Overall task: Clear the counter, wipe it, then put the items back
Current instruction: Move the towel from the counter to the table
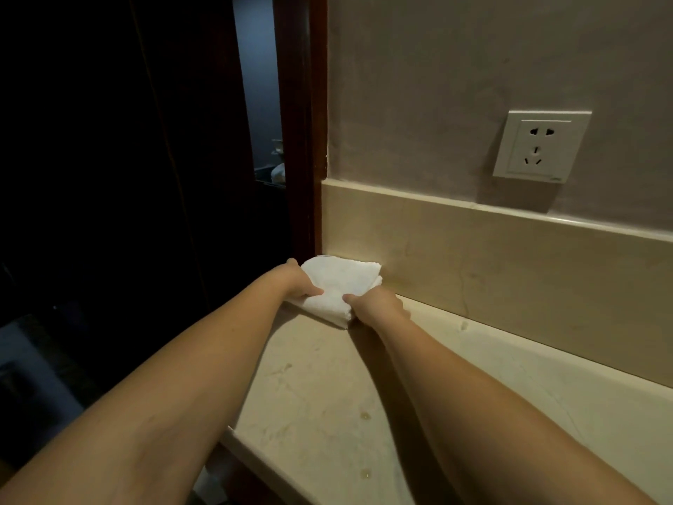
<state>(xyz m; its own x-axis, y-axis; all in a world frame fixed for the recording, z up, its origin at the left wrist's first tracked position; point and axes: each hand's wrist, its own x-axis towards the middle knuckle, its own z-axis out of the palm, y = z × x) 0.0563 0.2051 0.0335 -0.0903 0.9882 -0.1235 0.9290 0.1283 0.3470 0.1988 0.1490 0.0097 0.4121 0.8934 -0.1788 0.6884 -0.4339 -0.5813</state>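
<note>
A folded white cloth (337, 286) lies at the far left corner of the beige stone counter (327, 395), against the backsplash. My left hand (296, 282) grips the cloth's left edge with the thumb on top. My right hand (375, 304) grips its right near corner, thumb pressed onto the cloth. Both forearms stretch out over the counter. Small yellowish spots (365, 416) mark the counter surface near me.
A beige backsplash (510, 278) runs along the wall, with a white wall socket (541, 145) above it. A dark wooden door frame (300, 140) stands at the counter's left end, and beyond it is a dark room. The counter's front edge (247, 453) drops off at lower left.
</note>
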